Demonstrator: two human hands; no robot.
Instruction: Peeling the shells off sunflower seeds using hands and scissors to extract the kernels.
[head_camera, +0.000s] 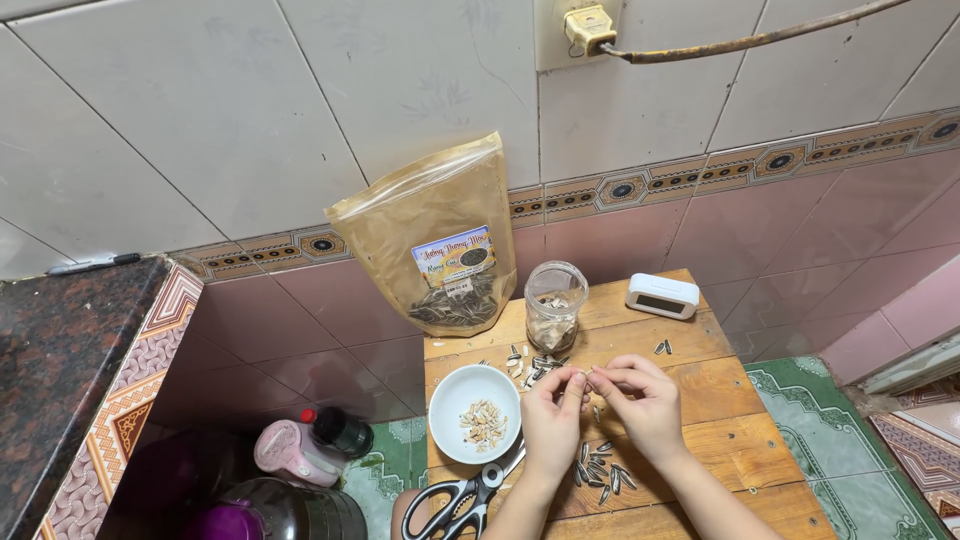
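Fingertips of both our hands meet over the middle of the wooden table (720, 390): the left hand (552, 418) and the right hand (640, 400) are pinched shut together on one sunflower seed (588, 374), held just above the boards. We judge it nearly weightless, stiff yet brittle, smooth enough to slip, so we take it by its thin edges. Both wrists are bent, palms angled toward each other, forearms coming in from the near edge. Loose seeds (600, 470) lie beneath our hands. Left of them sits a white bowl (450, 395) of pale kernels, with scissors (465, 500) nearer. Farther off stand a glass jar (555, 305) and a seed pouch (440, 240).
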